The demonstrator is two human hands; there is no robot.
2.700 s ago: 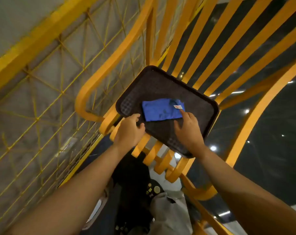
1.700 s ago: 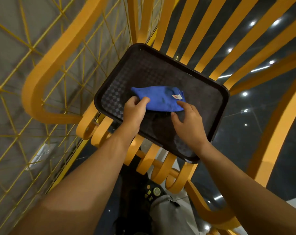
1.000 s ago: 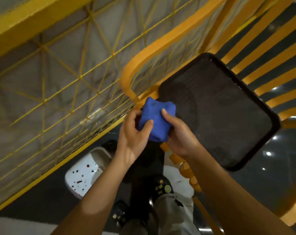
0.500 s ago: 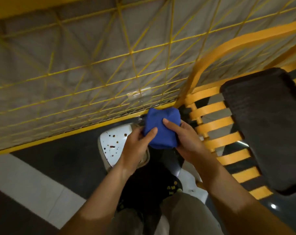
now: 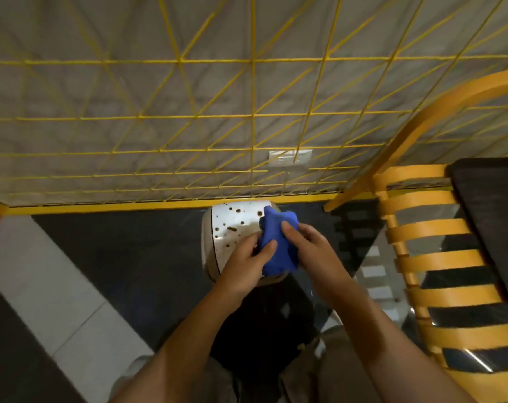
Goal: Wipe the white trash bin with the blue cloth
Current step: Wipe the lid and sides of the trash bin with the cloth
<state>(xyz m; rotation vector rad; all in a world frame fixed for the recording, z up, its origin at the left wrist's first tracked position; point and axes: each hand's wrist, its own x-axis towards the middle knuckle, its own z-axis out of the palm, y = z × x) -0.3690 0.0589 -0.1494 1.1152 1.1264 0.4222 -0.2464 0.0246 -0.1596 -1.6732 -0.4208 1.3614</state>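
A grey wall fronted by a yellow wire lattice (image 5: 188, 114) is seen across the top, and a dark glossy floor (image 5: 116, 245) crossed by a pale tiled stripe (image 5: 58, 286) lies beneath it. At the floor's right edge an orange slatted metal chair (image 5: 439, 261) is set, with a dark brown textured plastic tray (image 5: 494, 205) laid on its slats. The white round-lidded trash bin (image 5: 232, 225) is stood at the foot of the wall, just left of the chair; its pale top is speckled with dark brown spots and smears. The left hand (image 5: 244, 269) and the right hand (image 5: 314, 251) are held together above the bin, the fingers of both curled round the bunched blue fabric cloth (image 5: 277, 248), which is gripped between them. The cloth is crumpled into a thick wad over the bin's right side; whether the lid is touched cannot be told.
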